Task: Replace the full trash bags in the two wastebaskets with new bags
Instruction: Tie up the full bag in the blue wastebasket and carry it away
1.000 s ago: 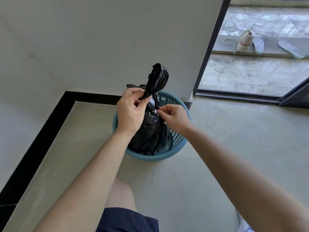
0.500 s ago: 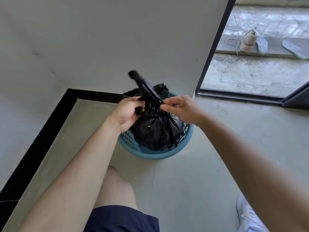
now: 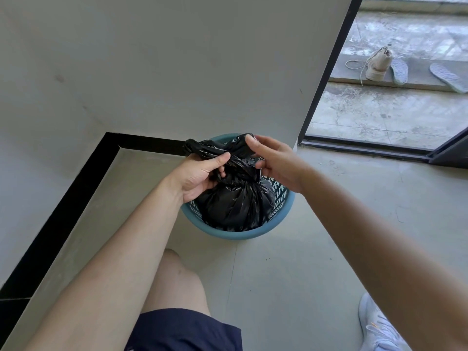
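Observation:
A full black trash bag sits inside a round blue wastebasket on the floor, in the corner by the white wall. Its top is gathered into a twisted neck that lies over to the left. My left hand grips that twisted neck, thumb on top. My right hand pinches another fold of the bag's top just right of the twist, at the basket's far rim. Only this one wastebasket is in view.
A white wall with a black skirting strip runs behind and to the left. A sliding-door track opens onto a balcony with a shoe and insoles. My knee and white sneaker are below.
The twisted neck, upright a second ago, has been laid over to the left. My right hand has moved up to the far side of the bag's top.

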Demonstrator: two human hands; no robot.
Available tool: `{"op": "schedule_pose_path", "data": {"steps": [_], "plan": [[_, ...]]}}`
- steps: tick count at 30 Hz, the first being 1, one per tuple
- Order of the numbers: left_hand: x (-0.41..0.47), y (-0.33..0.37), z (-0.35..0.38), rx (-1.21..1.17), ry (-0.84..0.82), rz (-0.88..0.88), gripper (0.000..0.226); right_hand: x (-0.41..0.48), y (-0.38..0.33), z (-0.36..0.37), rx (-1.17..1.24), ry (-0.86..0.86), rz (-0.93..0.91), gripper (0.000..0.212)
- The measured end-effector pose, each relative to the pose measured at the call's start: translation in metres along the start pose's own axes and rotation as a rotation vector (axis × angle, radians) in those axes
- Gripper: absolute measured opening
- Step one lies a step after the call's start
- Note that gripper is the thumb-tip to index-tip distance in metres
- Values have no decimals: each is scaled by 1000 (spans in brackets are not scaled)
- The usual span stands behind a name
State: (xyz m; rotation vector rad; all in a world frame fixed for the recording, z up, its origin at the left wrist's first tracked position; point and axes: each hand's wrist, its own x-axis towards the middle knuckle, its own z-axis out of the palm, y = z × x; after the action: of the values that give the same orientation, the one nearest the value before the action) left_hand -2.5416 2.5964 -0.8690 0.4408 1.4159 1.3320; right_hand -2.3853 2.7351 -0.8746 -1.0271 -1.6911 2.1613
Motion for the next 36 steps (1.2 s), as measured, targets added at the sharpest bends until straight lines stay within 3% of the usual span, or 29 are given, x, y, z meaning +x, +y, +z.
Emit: {"op": "schedule_pose_path", "data": {"steps": [2, 4, 8, 12, 19, 22, 24, 27, 31, 36], "plan": [[-1, -3, 2, 0, -30, -50, 6, 4, -2, 8, 85, 135, -108, 31], [-3, -5, 4, -17, -79, -91, 20, 6, -4, 15, 144, 237, -200, 18], [-2, -9, 2, -154, -184, -91, 45, -1, -6, 21, 306, 272, -261, 19], [-4, -9, -2, -329, -192, -11, 29, -14, -10, 17, 371, 251, -269, 20], [2, -3, -2, -328, -110, -59, 28, -38, -9, 14, 447, -20, -214, 12], [4, -4, -3, -361, -61, -23, 26, -42, -2, 6, 440, -30, -161, 12], [4, -8, -5, -367, -50, 24, 8, -45, -2, 5, 490, -22, -136, 11], [1, -10, -5, -388, -60, 87, 20, -45, -2, 8, 579, 18, -51, 12], [-3, -8, -5, -327, -13, 144, 33, -41, 1, 9, 497, 63, 108, 11], [-8, -5, -10, -56, -11, 258, 29, -37, -2, 4, 88, 95, 210, 8]]}}
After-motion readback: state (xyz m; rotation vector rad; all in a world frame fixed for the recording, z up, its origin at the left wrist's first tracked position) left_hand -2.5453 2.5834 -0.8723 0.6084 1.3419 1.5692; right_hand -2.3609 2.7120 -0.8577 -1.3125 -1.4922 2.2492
